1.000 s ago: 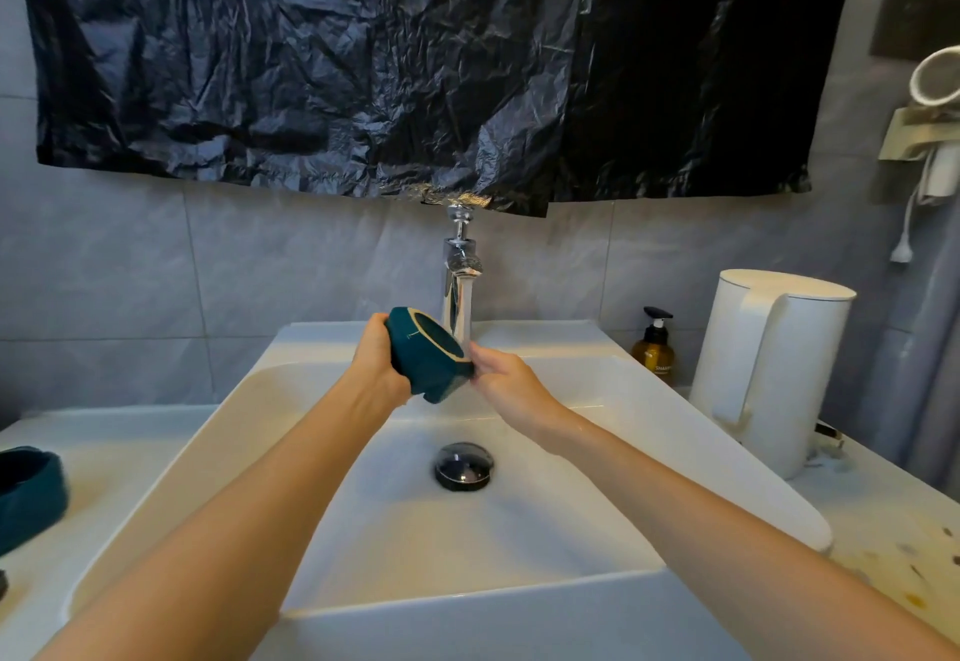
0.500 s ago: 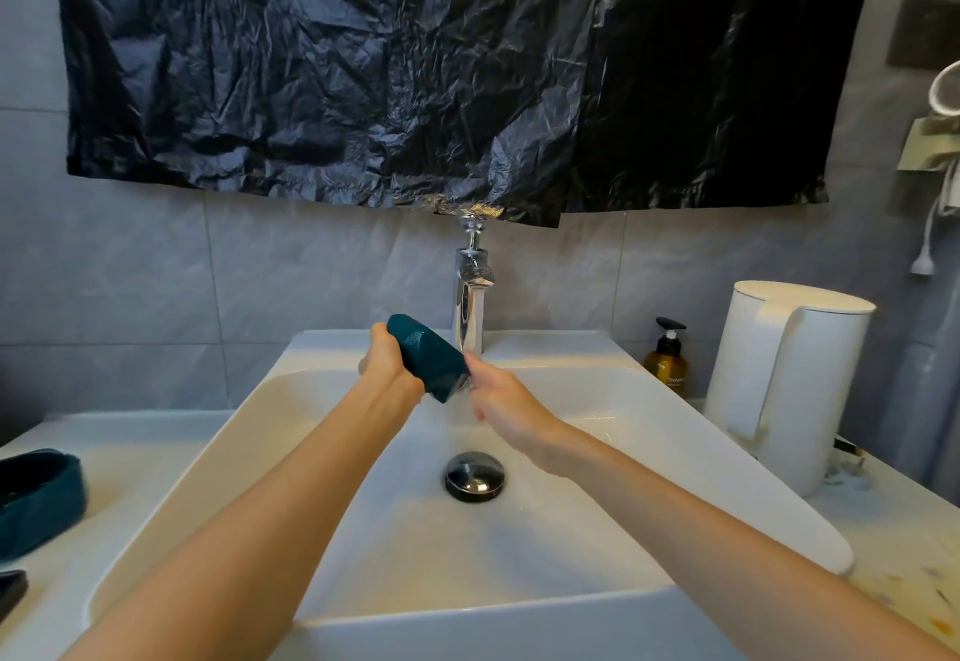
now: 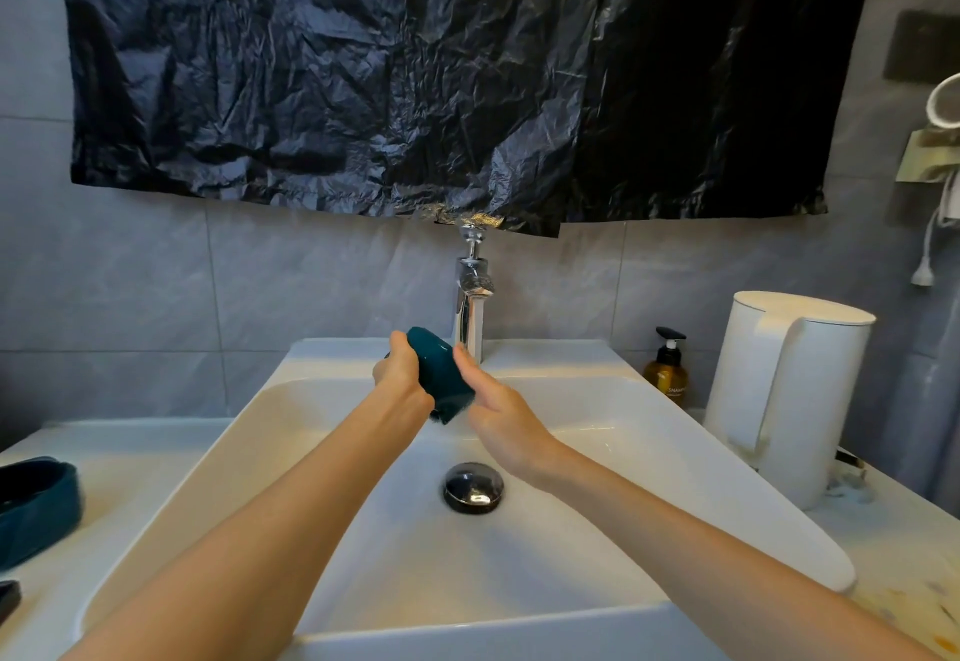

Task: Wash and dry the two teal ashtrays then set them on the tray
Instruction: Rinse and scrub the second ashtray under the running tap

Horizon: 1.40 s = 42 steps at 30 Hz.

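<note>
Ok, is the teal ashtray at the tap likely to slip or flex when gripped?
Probably slippery: the teal ashtray is at the faucet, likely wet, and looks smooth-walled. Seems rigid: no bend shows in the grip of the left hand.

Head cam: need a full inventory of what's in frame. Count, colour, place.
held teal ashtray: 1, teal, above the sink between both hands
second teal ashtray: 1, teal, on the counter at the left edge
sink: 1, white, centre
drain stopper: 1, chrome, sink bottom
faucet: 1, chrome, behind the sink
plastic sheet: 1, black, hung on the tiled wall
pump bottle: 1, amber with black pump, right of the faucet
kettle: 1, white, on the right beside the sink
dark object: 1, cut off at lower left, cannot identify
left hand: 1, grips the held teal ashtray
right hand: 1, against the same ashtray, fingers hidden
</note>
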Motion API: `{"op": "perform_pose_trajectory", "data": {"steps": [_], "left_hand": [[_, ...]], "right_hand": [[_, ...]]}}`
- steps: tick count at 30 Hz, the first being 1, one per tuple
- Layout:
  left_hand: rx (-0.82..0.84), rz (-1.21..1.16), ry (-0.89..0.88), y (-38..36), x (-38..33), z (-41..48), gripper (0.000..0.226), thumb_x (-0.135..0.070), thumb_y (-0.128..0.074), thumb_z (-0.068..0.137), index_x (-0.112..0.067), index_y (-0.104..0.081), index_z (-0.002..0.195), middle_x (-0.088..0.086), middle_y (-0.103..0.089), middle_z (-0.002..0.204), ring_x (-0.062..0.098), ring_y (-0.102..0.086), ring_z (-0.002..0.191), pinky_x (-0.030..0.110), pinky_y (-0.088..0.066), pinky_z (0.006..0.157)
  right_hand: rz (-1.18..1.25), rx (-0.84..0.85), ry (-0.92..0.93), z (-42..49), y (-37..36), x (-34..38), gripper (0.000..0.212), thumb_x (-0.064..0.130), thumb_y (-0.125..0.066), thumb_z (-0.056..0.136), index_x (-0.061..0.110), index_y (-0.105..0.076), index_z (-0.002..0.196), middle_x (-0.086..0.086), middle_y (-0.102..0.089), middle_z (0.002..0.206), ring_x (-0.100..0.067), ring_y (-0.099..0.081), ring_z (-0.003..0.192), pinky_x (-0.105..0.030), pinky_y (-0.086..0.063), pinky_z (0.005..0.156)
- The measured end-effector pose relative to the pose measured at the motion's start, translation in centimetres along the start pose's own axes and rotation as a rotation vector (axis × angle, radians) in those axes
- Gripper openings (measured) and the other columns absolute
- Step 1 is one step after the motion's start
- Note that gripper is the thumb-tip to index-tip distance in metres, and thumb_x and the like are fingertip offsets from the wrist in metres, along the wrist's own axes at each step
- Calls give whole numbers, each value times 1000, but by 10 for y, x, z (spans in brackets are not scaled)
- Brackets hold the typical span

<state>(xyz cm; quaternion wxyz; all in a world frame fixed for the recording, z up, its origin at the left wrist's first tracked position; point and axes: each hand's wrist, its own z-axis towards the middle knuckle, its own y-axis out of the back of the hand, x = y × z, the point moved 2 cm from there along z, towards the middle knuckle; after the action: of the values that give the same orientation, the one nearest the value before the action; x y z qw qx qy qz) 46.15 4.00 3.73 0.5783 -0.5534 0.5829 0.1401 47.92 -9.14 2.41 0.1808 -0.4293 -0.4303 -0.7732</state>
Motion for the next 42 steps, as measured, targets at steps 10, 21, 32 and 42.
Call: {"op": "perform_pose_trajectory", "data": {"steps": [10,21,32,42], "left_hand": [[150,244,-90,-10,4,-13,38,-40,-48,95,-5,-53,110,15,-56,96,30,-56,92,44,-50,91],[280,383,-78,-14,7,-24,35,-41,-50,95,-8,-61,96,14,-64,89,29,-61,85,36,-51,75],[304,184,101,0,-9,-29,18,-31,-59,84,-13,-59,79,7,-60,74,20,-56,70,33,-48,63],[299,185,144,-1,-1,-32,21,-33,-58,87,-12,-57,85,10,-60,79,21,-55,75,36,-49,68]], "right_hand": [[-114,-68,115,1,15,-2,68,-9,-28,95,20,-13,154,9,-14,159,-4,-22,139,8,-22,91],[146,-203,21,18,17,0,50,26,-27,103,36,-19,151,-10,-48,136,-26,-55,111,-38,-55,88],[12,-78,73,19,8,-2,47,45,-18,103,39,-27,149,12,-35,151,-10,-39,132,-30,-36,108],[180,-48,-86,18,7,-4,66,73,-16,92,36,-39,142,0,-55,131,-13,-52,118,-25,-44,92]]}}
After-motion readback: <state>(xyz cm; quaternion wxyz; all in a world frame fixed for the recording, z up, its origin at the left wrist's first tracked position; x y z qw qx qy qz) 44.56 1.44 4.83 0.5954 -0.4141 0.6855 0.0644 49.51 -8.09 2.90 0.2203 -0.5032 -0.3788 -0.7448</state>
